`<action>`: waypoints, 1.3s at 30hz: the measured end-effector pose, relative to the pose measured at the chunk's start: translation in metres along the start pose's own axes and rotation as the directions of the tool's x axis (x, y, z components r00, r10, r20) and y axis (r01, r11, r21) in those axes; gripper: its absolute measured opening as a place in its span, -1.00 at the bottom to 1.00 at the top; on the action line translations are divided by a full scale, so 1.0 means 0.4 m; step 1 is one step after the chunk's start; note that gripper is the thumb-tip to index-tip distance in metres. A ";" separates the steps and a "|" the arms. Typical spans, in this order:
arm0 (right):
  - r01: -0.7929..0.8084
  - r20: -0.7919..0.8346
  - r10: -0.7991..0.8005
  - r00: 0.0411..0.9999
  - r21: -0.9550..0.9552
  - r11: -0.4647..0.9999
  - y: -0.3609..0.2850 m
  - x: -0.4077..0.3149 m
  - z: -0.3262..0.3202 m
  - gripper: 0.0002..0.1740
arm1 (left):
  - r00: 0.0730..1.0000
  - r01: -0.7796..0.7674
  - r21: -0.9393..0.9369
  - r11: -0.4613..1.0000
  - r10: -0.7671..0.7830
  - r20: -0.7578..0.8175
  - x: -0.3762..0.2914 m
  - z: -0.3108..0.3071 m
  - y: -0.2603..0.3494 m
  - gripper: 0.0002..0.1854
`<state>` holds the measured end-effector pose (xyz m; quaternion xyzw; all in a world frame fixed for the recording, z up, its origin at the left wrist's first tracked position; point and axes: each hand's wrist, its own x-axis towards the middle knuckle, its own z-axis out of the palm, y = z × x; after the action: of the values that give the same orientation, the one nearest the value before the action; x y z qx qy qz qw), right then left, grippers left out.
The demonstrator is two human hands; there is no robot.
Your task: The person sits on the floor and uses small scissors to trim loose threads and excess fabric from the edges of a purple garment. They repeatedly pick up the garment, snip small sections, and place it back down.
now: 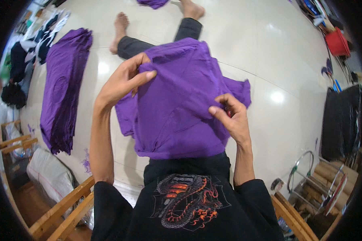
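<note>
A purple cloth garment [181,102] lies spread over my lap and upper legs. My left hand [129,76] pinches its upper left edge between thumb and fingers. At the right side, my right hand [230,116] grips a fold of the same cloth, and a small red object, too hidden to name, shows within its curled fingers. Parts of the garment stick out beyond both sides. On the floor to the left lies a long stack of purple cloth pieces [65,90].
More purple cloth [154,3] lies beyond my bare feet. Heaped garments [21,57] and a white woven sack [51,174] stand at the left. At the right are a red container [337,42], a black covered object [340,120], a metal frame [312,177] and cardboard rolls [338,177].
</note>
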<state>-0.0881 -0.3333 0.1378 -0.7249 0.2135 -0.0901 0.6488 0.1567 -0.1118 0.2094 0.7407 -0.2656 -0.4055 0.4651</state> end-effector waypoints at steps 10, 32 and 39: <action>0.064 -0.457 -0.205 0.866 -0.305 0.950 -0.012 0.075 0.103 -0.86 | 0.630 -0.297 0.454 0.840 0.530 -0.568 0.032 0.130 -0.151 -0.58; 0.018 -0.206 0.093 0.974 0.483 0.875 0.023 0.126 0.139 -0.74 | 0.938 -0.262 -0.461 0.848 0.111 -0.328 0.123 0.218 -0.149 -0.81; 0.230 -0.113 -0.296 0.948 -0.398 0.888 -0.029 0.110 0.186 -0.71 | 0.982 -0.125 -0.648 0.751 -0.001 -0.191 0.114 0.206 -0.133 -0.75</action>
<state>-0.0162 -0.2840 0.1321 -0.8484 0.1809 -0.1961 0.4572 0.1120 -0.1634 0.1257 0.5540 -0.0878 -0.3890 0.7308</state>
